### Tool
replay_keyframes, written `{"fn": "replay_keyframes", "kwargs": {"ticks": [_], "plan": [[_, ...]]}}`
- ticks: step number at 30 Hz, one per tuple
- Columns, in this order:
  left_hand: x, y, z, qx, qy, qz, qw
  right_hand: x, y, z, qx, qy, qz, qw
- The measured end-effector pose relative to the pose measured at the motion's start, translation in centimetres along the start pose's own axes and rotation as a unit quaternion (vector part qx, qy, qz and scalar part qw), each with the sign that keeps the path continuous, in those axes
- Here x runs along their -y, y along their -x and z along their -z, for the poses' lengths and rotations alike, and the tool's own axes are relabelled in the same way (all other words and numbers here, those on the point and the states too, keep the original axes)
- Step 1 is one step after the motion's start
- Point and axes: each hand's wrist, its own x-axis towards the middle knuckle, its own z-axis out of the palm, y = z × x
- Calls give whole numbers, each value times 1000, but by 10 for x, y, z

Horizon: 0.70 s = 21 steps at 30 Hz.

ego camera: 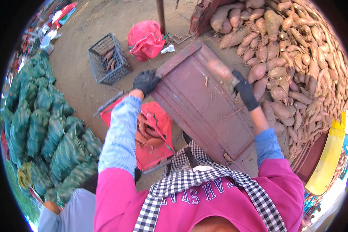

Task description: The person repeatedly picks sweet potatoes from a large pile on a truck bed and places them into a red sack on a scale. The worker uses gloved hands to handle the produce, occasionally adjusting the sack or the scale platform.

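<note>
A blurred sweet potato (219,70) is at the fingers of my gloved right hand (241,87), above a dark red metal panel (203,101); the hand grips its lower end. My left hand (146,82), in a dark glove, rests on the panel's left corner, its fingers over the edge. Below that hand stands an open red mesh bag (168,121) with several sweet potatoes (148,133) inside, stretched on a metal frame. To the right of the panel lies a big heap of sweet potatoes (295,69). Small root pieces lie on the panel.
A grey plastic crate (103,76) with several sweet potatoes stands at the upper left, beside a red mesh sack (146,39) near a metal post (160,14). Filled green mesh sacks (37,127) line the left. Another person's sleeve (75,211) shows at the lower left.
</note>
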Motion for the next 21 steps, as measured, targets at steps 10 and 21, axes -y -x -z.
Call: {"fn": "replay_keyframes", "kwargs": {"ticks": [10, 21], "plan": [[28, -36, 38, 158, 437, 189, 865, 18, 87, -222, 428, 33, -11, 903], [-43, -10, 14, -98, 18, 247, 964, 83, -127, -9, -303, 435, 329, 782]]}}
